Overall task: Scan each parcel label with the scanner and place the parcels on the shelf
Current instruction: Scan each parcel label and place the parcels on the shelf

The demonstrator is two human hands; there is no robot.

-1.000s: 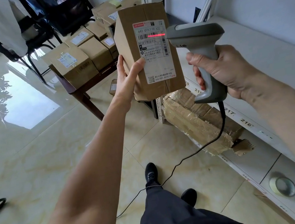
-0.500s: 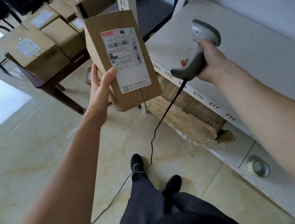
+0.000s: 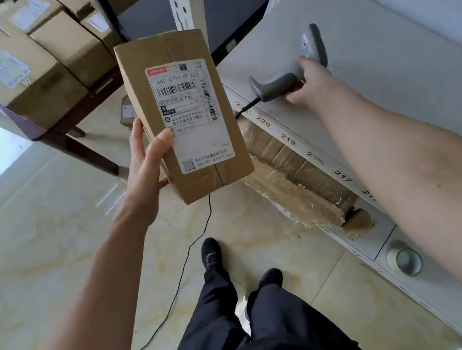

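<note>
My left hand (image 3: 146, 162) holds a brown cardboard parcel (image 3: 184, 116) upright in mid-air, its white shipping label with barcodes facing me. My right hand (image 3: 310, 83) grips the grey handheld scanner (image 3: 290, 71), which lies on its side on the white shelf (image 3: 384, 63), near the numbered front edge. The scanner's black cable runs off the shelf edge down to the floor. The parcel hangs left of the shelf edge, apart from it.
Several labelled cardboard boxes (image 3: 33, 71) sit on a dark wooden table at the upper left. A large wrapped parcel (image 3: 294, 178) lies on the lower shelf level, and a tape roll (image 3: 406, 259) further right. A white upright post (image 3: 182, 3) stands behind the parcel.
The scanner has left the label, its red line gone, and my right hand has lowered it onto the shelf. The parcel has stayed in my left hand.
</note>
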